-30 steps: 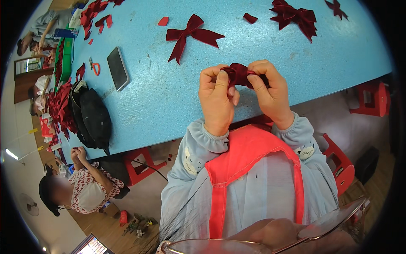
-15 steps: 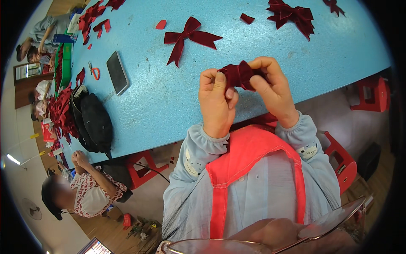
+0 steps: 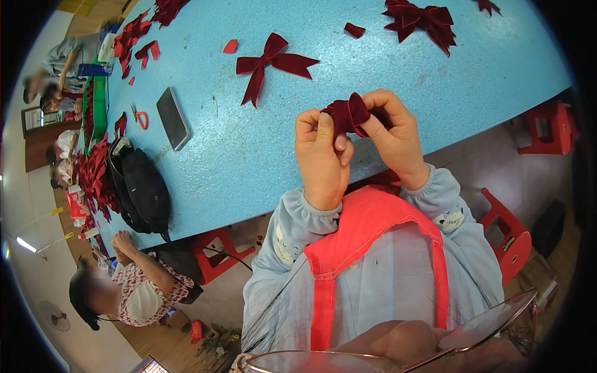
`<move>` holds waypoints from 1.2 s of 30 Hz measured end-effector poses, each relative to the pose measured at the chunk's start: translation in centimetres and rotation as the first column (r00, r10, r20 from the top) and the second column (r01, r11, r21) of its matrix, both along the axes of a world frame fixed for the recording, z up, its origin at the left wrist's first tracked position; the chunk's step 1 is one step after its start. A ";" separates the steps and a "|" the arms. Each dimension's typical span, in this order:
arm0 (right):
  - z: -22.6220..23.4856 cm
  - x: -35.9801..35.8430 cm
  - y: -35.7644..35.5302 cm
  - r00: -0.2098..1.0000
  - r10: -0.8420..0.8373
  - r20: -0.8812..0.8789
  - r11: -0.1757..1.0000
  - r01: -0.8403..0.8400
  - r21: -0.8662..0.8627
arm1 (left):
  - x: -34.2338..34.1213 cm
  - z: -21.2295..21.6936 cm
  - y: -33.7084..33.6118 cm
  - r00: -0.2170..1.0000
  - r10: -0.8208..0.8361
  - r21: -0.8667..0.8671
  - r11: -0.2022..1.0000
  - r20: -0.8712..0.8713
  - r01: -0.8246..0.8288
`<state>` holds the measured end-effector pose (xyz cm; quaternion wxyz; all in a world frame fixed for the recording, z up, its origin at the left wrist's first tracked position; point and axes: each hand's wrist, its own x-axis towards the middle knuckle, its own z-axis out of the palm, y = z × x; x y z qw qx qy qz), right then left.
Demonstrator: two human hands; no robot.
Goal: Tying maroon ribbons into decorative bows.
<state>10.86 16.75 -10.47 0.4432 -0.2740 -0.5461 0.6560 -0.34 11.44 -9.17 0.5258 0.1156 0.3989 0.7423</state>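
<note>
My left hand [image 3: 320, 158] and right hand [image 3: 392, 133] both pinch folded dark red velvet ribbon piece [image 3: 348, 115], held upper centre of frame, above near edge of light blue speckled table [image 3: 249, 155]. Fingers closed on it from both sides. To fold well, I judge: keep thumbs pressing centre crease, loops even, pinch tight so velvet won't spring open. Finished dark red velvet bow [image 3: 270, 62] lies further up. Hard to tell: ribbon's underside and fold count, hidden behind my fingers.

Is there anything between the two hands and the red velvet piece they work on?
Nothing visible: left hand and right hand both pinch the velvet piece directly, above the table edge.
</note>
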 end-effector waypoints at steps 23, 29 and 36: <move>1.1 4.3 -2.8 0.982 -0.158 0.102 0.944 0.120 0.307 | 4.0 1.2 -2.5 0.999 -0.015 -0.063 0.998 0.032 0.017; 0.0 3.9 -2.9 0.971 -0.213 0.113 0.922 0.161 0.353 | 4.4 1.0 -2.7 0.999 0.011 -0.079 0.997 -0.035 -0.014; 1.4 1.9 -3.1 0.950 -0.310 0.039 0.877 0.270 0.397 | 4.0 1.2 -3.2 0.976 -0.006 0.005 1.000 -0.217 0.007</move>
